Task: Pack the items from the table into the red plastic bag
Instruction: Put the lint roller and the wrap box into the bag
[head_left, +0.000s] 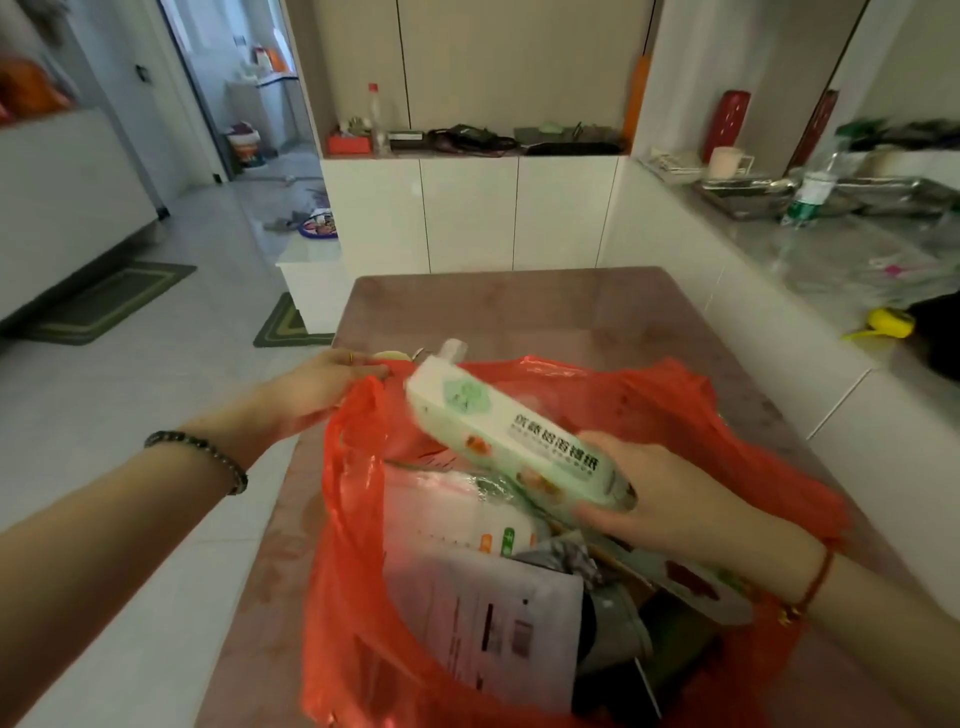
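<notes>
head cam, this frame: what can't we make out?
All head view.
The pale round item past the bag: mostly hidden by the left hand and the box.
The dark items deep in the bag: shadowed and blurred, can't be identified.
Near side of the bag: cut off by the bottom edge.
Near end of the box: covered by the right hand.
Print on the white pouch: too blurred to read.

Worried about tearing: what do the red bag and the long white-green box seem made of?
The red bag: thin, glossy, translucent plastic film; it crinkles and lets light through. The long box: probably printed cardboard, smooth finish, flat faces and straight edges.
</notes>
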